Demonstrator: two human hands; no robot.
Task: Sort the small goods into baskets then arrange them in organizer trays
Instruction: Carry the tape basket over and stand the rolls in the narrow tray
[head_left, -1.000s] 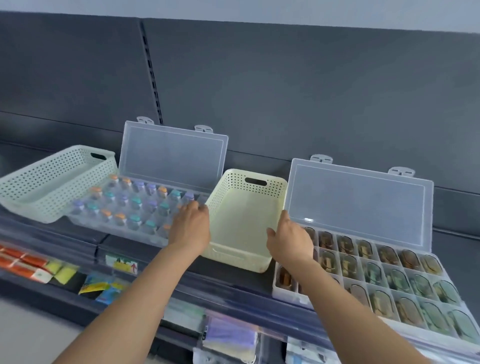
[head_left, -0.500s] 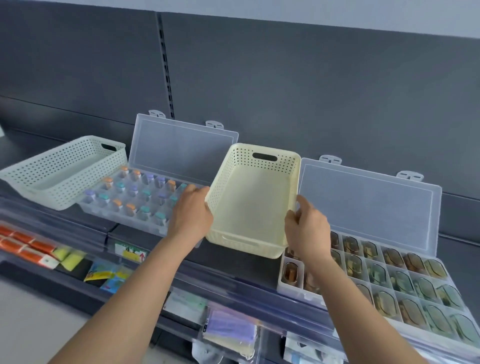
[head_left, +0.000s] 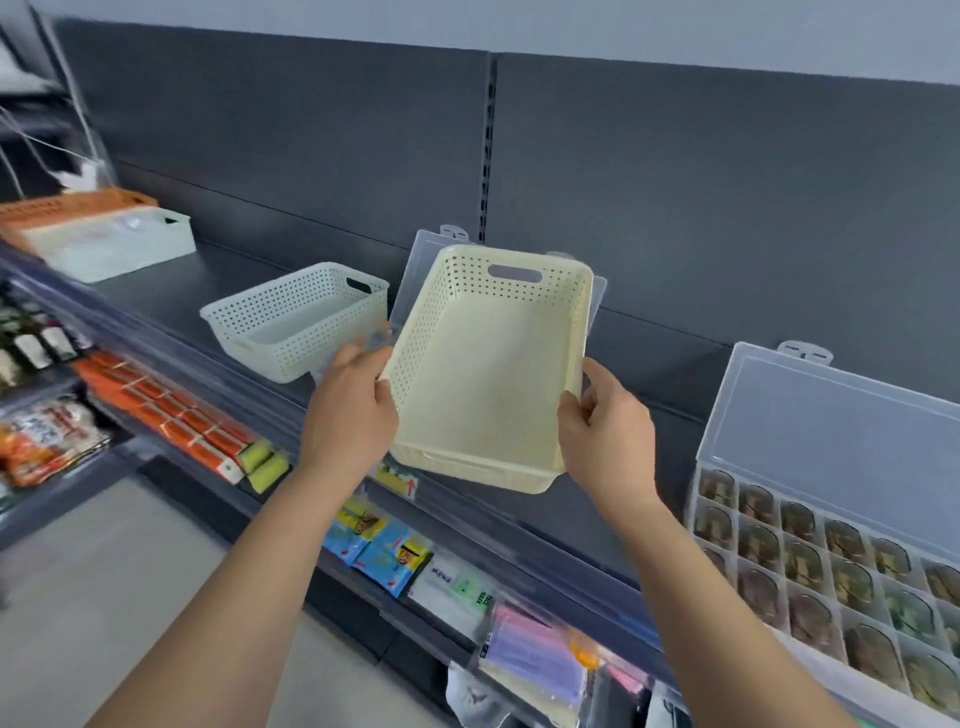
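Cream basket (head_left: 488, 374) higher; hands (head_left: 350, 410) @ sides

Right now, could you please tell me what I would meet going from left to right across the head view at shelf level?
Orange basket → white perforated basket → left hand → cream basket → right hand → open organizer tray.

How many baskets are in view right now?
4: cream basket held by left hand and right hand; white basket on the shelf left of it; pale basket and orange basket, blurred, far left. More may be hidden.
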